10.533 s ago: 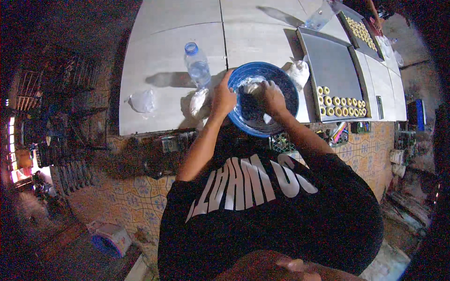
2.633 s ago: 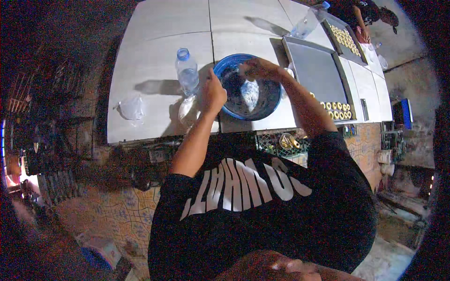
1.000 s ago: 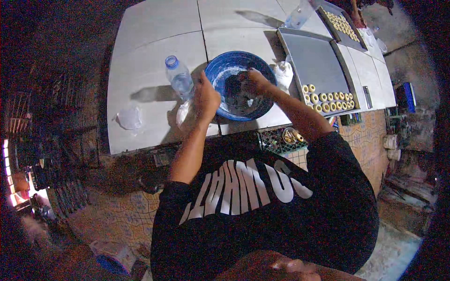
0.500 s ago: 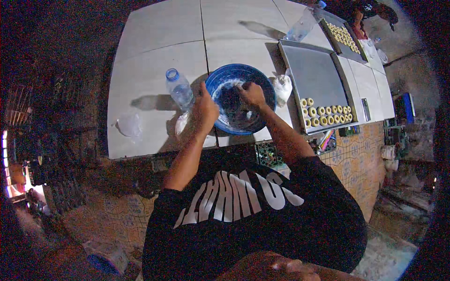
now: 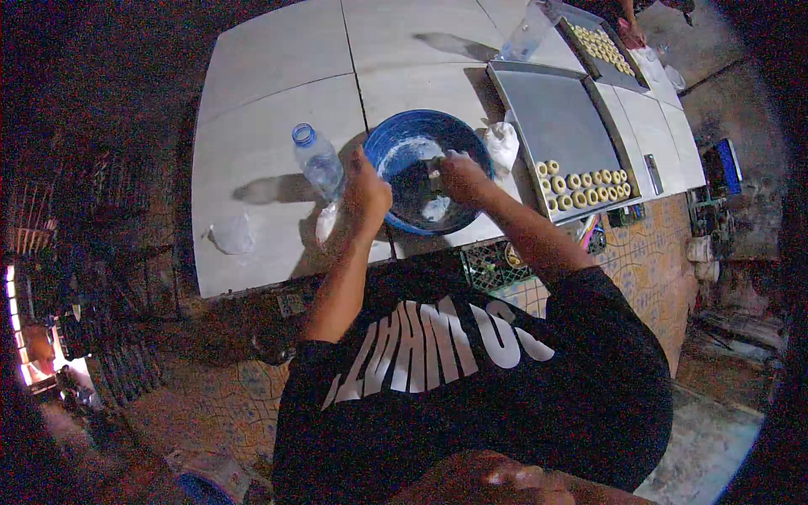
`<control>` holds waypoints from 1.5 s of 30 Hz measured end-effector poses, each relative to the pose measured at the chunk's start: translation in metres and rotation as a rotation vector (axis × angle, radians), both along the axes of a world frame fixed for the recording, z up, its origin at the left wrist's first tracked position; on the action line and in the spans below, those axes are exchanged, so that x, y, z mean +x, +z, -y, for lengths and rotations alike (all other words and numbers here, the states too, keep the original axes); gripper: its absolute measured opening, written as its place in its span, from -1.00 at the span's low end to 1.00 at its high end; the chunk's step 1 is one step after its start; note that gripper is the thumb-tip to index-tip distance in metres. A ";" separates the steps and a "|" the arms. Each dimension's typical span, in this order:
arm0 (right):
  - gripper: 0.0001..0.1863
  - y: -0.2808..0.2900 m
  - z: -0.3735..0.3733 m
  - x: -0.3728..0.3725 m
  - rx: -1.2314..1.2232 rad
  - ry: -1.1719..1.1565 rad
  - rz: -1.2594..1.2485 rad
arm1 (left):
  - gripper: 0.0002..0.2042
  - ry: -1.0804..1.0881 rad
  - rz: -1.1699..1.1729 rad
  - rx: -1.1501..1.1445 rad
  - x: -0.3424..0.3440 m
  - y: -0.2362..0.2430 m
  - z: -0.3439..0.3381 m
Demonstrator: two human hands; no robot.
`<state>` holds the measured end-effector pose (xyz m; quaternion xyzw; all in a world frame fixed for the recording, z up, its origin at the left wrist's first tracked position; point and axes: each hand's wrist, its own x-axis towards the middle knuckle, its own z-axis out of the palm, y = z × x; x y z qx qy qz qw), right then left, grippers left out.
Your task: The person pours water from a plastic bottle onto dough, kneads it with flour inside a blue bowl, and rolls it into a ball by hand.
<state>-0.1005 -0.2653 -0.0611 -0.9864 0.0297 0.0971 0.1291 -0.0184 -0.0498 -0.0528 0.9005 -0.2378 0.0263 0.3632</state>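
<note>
A round blue basin [image 5: 425,120] stands near the table's front edge, with whitish smears on its inner wall and a white patch [image 5: 435,209] low inside. My left hand [image 5: 369,195] is closed on the basin's left rim, thumb up. Inside the basin, my right hand [image 5: 465,178] is closed around a small greyish thing [image 5: 435,174] too unclear to name. Left of the basin is an uncapped clear bottle [image 5: 318,165], and a small white bag [image 5: 326,222] lies by my left wrist. Another white bag [image 5: 502,146] touches or nearly touches the basin's right side.
To the right lies a metal tray [image 5: 551,109] with rows of pale ring-shaped pieces [image 5: 579,199]. Beyond are a second filled tray [image 5: 644,82], a clear bottle [image 5: 523,38] and another person's arm [image 5: 629,18]. A crumpled clear bag [image 5: 231,234] lies at left.
My right hand has shifted slightly toward the basin's right side, and the greyish thing now shows at its fingers. My left hand stays on the rim. The whole view has tilted a little.
</note>
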 end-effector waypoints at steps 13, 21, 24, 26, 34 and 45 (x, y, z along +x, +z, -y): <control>-0.84 -0.032 0.096 0.058 -0.060 0.486 0.074 | -0.25 0.067 -0.249 0.101 -0.013 0.037 0.008; -0.70 -0.020 0.043 0.007 0.031 0.414 0.050 | -0.28 0.088 -0.226 0.043 -0.007 0.013 0.001; -0.64 -0.016 0.036 0.008 0.097 0.205 0.033 | -0.28 0.072 0.048 0.028 -0.005 0.009 0.003; -0.60 -0.055 0.067 0.009 0.552 0.165 0.204 | -0.28 0.048 -0.062 0.121 -0.009 0.021 0.010; -0.80 -0.004 0.063 0.002 1.302 -0.262 0.054 | -0.25 0.043 -0.128 0.062 -0.017 0.033 -0.001; -0.83 0.032 0.023 -0.045 0.785 -0.006 0.062 | -0.31 -0.059 0.239 0.117 -0.023 0.029 0.010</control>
